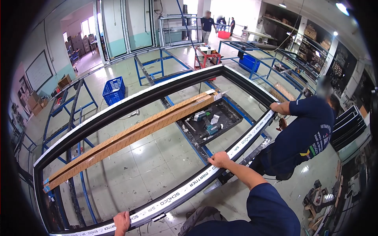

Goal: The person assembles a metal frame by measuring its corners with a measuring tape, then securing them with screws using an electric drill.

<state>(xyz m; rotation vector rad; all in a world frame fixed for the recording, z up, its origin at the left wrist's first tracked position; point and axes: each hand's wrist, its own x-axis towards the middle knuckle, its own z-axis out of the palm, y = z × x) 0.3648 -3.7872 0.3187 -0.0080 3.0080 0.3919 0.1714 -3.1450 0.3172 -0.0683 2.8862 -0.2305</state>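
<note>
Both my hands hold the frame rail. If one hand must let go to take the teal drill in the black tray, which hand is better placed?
Probably the right hand: it grips the frame rail nearest the drill in the tray. The left hand sits far down the rail.

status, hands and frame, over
Left hand and right hand both shut on frame, near rail. Co-worker holds the end rail. Wrapped bundle lies across the opening.

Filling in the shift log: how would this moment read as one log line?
left hand: grips black frame near rail | right hand: grips same rail | co-worker: holds right end | cardboard bundle: seen through frame opening
</note>
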